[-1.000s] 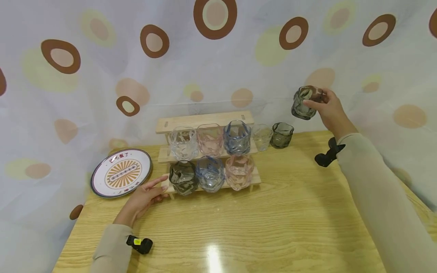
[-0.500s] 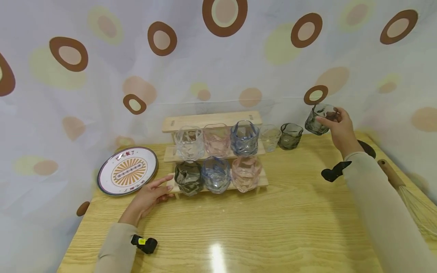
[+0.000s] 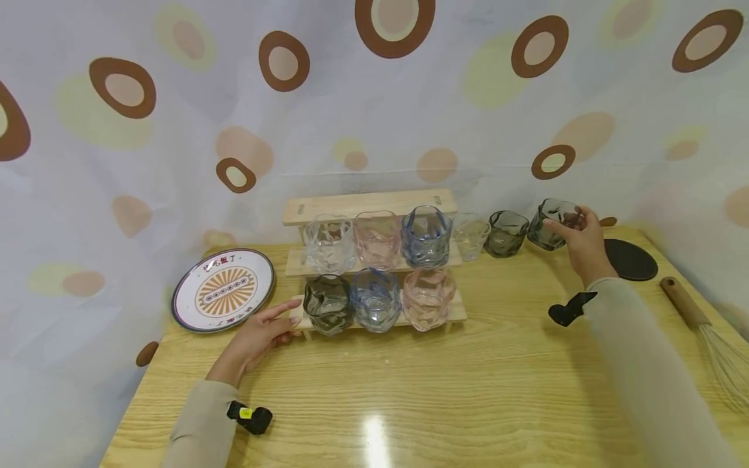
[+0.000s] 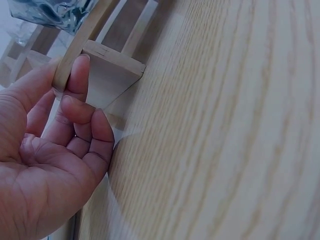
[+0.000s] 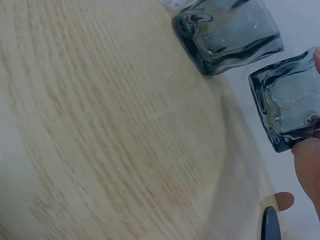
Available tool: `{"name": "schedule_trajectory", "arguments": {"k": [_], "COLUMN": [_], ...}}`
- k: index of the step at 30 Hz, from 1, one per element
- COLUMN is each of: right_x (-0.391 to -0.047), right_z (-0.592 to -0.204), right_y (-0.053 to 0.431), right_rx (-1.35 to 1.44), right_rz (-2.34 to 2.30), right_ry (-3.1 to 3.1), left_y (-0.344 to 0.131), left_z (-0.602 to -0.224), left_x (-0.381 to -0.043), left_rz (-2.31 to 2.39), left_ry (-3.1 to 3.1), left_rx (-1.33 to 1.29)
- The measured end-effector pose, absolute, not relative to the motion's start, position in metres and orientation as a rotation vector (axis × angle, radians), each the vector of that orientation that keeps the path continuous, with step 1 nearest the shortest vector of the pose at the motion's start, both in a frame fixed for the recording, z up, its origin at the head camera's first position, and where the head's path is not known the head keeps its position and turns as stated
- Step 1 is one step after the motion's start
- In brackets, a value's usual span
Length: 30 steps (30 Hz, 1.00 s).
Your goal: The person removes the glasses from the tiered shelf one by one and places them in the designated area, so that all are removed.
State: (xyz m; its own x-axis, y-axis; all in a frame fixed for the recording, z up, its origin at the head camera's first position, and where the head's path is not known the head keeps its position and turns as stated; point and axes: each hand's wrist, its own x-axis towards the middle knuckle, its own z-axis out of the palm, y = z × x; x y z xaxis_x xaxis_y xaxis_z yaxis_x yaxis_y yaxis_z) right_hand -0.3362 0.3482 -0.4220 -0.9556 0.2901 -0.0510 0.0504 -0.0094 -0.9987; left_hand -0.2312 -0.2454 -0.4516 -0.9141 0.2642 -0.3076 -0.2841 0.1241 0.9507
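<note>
My right hand (image 3: pixel 585 247) grips a smoky grey glass (image 3: pixel 549 224) between thumb and fingers, tilted a little, close over the table at the back. In the right wrist view, the held glass (image 5: pixel 290 102) hangs apart from a second grey glass (image 5: pixel 230 37). That standing grey glass (image 3: pixel 506 234) is just left of the held one, beside a clear glass (image 3: pixel 470 235). My left hand (image 3: pixel 257 338) pinches the left end of the wooden tiered rack (image 3: pixel 368 207). In the left wrist view, thumb and index finger clasp the rack's board (image 4: pixel 75 52).
On the rack's tiers stand several glasses: clear, pink (image 3: pixel 377 240), blue (image 3: pixel 426 237) and dark grey (image 3: pixel 328 305). A patterned plate (image 3: pixel 225 289) lies left of it. At right are a black round mat (image 3: pixel 630 260) and a whisk (image 3: pixel 699 318). A spotted cloth hangs behind.
My right hand has lowered the grey glass from in front of the cloth toward the table, beside the other grey glass. The head view has turned right, showing the mat and whisk. My left hand keeps its grip.
</note>
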Motion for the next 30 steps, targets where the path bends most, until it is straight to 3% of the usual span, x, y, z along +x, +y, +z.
{"name": "schedule_trajectory", "arguments": {"k": [30], "right_x": [-0.334], "right_z": [-0.447], "right_y": [0.346], "right_rx": [-0.381], "right_rz": [2.145], "right_ry": [-2.186], "left_y": [-0.244], "left_z": [-0.451], "left_x": [-0.232], "left_rz": [1.852], "left_ry": [1.998], "left_rx": [-0.051]}}
